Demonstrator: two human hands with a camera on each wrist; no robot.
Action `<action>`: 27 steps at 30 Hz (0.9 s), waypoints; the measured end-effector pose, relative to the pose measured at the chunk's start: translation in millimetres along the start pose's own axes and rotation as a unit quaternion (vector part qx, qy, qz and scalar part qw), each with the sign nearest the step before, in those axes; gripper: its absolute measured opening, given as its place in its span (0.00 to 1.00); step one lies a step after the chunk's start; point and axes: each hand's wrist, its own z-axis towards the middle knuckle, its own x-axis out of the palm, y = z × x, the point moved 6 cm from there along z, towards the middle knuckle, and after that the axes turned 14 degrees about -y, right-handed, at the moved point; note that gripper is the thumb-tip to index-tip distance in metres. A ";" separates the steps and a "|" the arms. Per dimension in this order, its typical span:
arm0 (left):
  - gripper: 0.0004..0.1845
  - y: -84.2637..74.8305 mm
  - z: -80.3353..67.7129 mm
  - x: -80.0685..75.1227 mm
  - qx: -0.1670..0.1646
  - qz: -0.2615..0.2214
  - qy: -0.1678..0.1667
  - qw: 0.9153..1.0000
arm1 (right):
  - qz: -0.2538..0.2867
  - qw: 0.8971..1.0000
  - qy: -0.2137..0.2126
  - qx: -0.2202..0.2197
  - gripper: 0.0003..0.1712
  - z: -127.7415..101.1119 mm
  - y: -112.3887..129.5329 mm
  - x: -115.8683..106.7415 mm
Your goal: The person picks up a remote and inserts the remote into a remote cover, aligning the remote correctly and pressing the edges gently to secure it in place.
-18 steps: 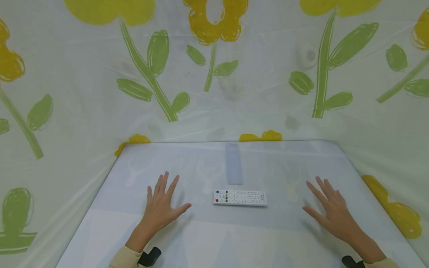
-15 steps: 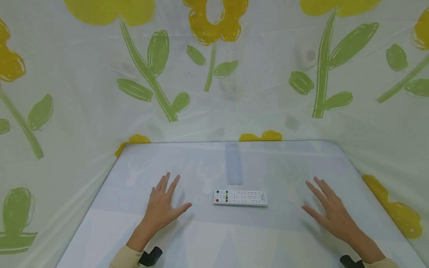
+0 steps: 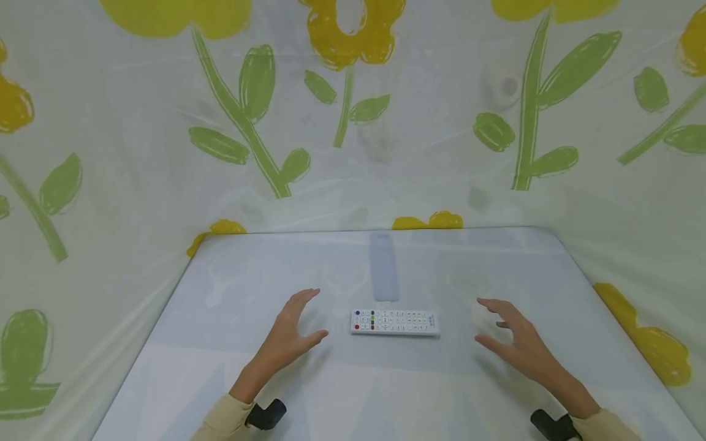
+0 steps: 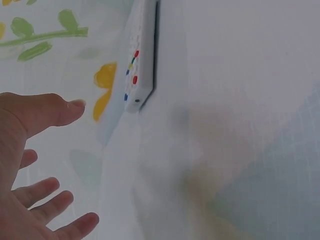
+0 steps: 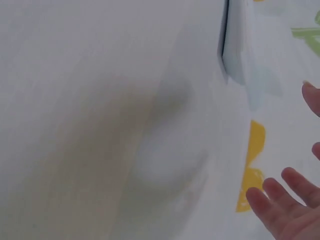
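Remote (image 3: 394,322) lies on the table (image 3: 386,380), unobstructed, between left hand (image 3: 292,334) and right hand (image 3: 515,343), both loosely spread, holding nothing.

both hands (image 3: 289,334) (image 3: 515,340) open, fingers relaxed

a pale blue-white table (image 3: 231,367) with faint printed shapes carries one thing: a white remote control (image 3: 394,323), lying flat and crosswise, buttons up. it sits between the left hand (image 3: 289,334) and the right hand (image 3: 515,340), apart from both, its coloured buttons toward the left hand.
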 end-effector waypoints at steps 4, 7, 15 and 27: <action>0.41 -0.5 0.4 11.2 -0.031 -0.041 0.014 0.999 | 0.031 0.999 0.009 0.014 0.38 -0.3 3.7 12.0; 0.41 0.3 -1.1 19.2 -0.049 -0.058 0.021 0.997 | 0.051 0.998 0.017 0.031 0.38 -1.5 5.2 20.5; 0.40 0.9 2.8 35.1 -0.058 -0.087 0.024 0.994 | 0.125 0.988 0.032 0.086 0.36 0.5 -0.8 39.1; 0.37 5.2 2.7 57.9 -0.107 -0.126 0.066 0.984 | 0.142 0.977 0.052 0.152 0.35 5.3 -1.4 71.9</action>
